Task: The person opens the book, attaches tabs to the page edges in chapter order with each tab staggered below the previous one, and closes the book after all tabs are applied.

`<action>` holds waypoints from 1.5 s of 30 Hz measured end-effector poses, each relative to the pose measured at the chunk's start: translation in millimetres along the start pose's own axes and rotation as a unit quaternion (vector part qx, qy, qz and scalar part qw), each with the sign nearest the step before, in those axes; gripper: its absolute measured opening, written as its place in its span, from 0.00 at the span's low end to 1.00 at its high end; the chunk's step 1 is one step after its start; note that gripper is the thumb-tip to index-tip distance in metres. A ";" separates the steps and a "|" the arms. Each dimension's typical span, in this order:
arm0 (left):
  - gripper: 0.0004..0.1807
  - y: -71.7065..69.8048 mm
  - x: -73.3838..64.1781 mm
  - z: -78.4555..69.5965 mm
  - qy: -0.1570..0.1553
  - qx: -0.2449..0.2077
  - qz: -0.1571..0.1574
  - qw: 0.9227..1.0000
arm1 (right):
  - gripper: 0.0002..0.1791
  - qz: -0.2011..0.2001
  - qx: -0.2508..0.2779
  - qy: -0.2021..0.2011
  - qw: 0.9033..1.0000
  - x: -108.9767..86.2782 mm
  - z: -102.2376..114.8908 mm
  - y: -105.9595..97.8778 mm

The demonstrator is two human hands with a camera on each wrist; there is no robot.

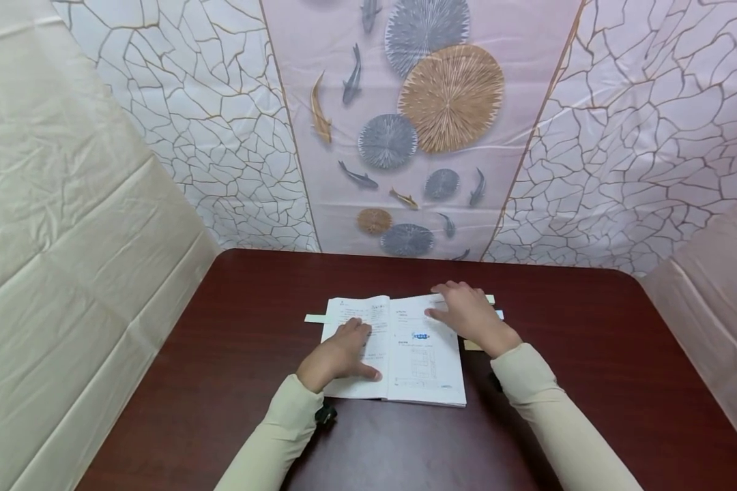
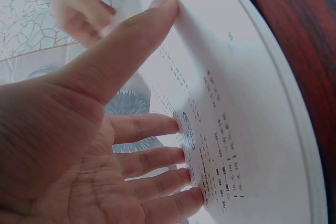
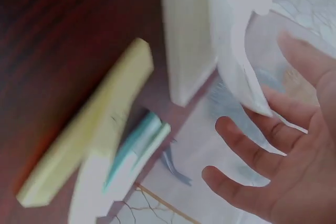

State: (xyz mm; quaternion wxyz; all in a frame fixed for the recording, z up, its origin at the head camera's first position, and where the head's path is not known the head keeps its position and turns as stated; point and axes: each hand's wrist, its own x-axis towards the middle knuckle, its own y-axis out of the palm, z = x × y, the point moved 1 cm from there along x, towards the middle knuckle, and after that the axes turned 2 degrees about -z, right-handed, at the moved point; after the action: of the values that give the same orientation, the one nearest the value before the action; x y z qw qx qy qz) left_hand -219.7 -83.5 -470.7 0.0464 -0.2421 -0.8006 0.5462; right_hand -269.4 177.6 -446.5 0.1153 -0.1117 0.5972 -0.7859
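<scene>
An open book [image 1: 426, 372] with printed white pages lies on the dark table. My left hand [image 1: 339, 353] rests on its left page, fingers spread and thumb near the lower middle by the spine. In the left wrist view, the thumb tip and fingertips of this left hand [image 2: 68, 140] touch the page. Over the upper right corner of the right page is my right hand [image 1: 469, 315]. The right wrist view has a curled page edge [image 3: 239, 72] against the fingers of that hand [image 3: 294, 156], the thumb standing apart from it.
A pale strip [image 1: 315, 318] sticks out at the book's left side. Yellow [image 3: 86, 140] and teal-and-white strips [image 3: 137, 148] lie by its right side. The reddish-brown table [image 1: 233, 382] meets patterned cloth [image 1: 233, 136] behind and plain cloth [image 1: 67, 273] at the left.
</scene>
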 end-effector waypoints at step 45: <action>0.25 -30.3 -2.5 50.9 -0.146 -0.380 -0.130 0.904 | 0.39 0.072 0.276 -0.046 0.958 -60.1 102.4 52.1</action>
State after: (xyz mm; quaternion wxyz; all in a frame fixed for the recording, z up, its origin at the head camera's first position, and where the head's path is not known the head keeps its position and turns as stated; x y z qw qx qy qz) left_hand -245.0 -136.6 -463.4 -0.0961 -0.0523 -0.9697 0.2186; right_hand -177.8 89.5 -472.2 0.2250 -0.0680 0.3580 -0.9036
